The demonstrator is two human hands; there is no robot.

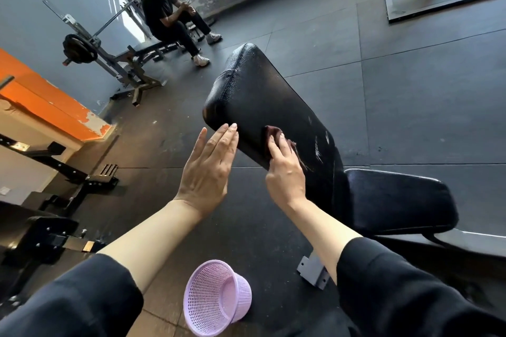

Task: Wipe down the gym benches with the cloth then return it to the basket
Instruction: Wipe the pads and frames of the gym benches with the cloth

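So the surface here is a black padded bench [273, 107] with the backrest tilted up and a flatter seat pad [402, 200] just past the backrest's lower end. The vinyl's pretty scuffed, with whitish scratches low on the backrest. A dark reddish cloth [276, 133] lies on the backrest, pressed there by the right hand [286, 169], and the left hand [210, 164] has flat fingertips at the backrest's near edge. The bench stands on a dark rubber-tile floor [410, 76]. A lilac mesh basket [216, 297] lies tipped on the floor near the bench's grey metal foot [313, 271].
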